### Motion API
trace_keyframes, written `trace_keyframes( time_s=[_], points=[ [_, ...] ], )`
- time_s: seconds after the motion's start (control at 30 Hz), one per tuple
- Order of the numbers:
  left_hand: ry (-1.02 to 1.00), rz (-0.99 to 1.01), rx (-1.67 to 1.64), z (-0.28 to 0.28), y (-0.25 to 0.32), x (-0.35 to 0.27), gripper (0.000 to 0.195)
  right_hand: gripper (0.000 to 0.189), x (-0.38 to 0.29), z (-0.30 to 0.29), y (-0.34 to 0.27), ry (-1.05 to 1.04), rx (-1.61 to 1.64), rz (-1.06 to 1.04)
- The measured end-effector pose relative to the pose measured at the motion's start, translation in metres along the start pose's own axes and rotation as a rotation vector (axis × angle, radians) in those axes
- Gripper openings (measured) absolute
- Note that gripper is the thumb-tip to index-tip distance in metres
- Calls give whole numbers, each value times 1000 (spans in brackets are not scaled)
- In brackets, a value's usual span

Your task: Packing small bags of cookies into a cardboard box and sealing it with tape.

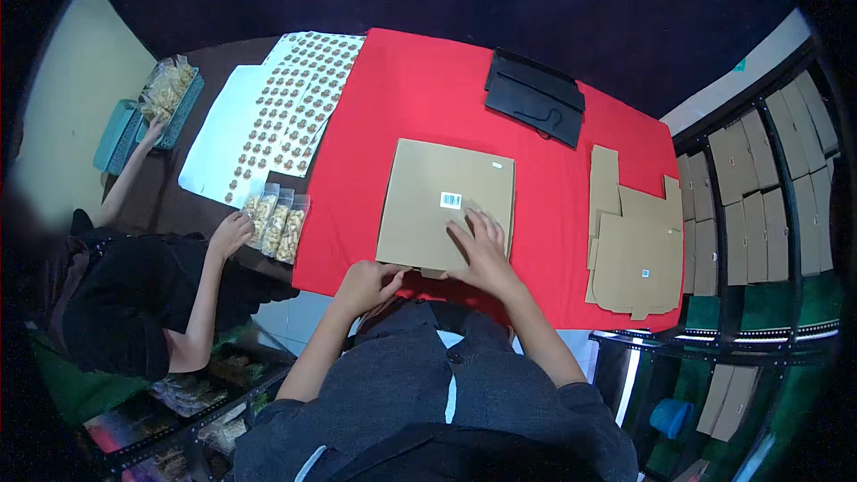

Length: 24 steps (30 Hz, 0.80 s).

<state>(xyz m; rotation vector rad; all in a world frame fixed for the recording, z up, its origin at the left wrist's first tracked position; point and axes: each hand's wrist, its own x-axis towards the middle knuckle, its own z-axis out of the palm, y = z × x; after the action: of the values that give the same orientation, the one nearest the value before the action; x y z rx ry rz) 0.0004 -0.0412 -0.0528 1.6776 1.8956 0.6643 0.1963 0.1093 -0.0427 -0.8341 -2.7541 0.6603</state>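
A closed flat cardboard box (428, 234) lies on the red tablecloth in front of me, with a barcode label (451, 200) on its lid. A small tab (432, 274) sticks out at the box's near edge. At the near left corner, my left hand (370, 286) touches the edge with bent fingers; whether it grips is hidden. My right hand (483, 251) rests on the lid's near right part, fingers spread, its thumb close to the front tab.
Flattened cardboard blanks (639, 261) lie right on the red tablecloth (542, 214), black paper bags (535, 104) at the back. Left are sticker sheets (288, 107), snack packets (278, 227) and a teal basket (184, 107); a co-worker's hands (231, 234) reach there. Shelves hold boxes (743, 161).
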Motion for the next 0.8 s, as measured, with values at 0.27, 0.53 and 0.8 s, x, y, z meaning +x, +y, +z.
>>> trace_keyframes(
  time_s=[0.27, 0.53, 0.8],
  points=[
    [-69, -81, 41, -2, 2, 6, 23, 84, -1, -16, -9, 48, -37, -9],
    [-36, -60, 18, -1, 1, 5, 23, 79, -5, -1, -1, 29, -22, 30],
    [169, 150, 77, 6, 8, 6, 13, 80, -6, 21, 11, 56, 65, 8]
  ],
)
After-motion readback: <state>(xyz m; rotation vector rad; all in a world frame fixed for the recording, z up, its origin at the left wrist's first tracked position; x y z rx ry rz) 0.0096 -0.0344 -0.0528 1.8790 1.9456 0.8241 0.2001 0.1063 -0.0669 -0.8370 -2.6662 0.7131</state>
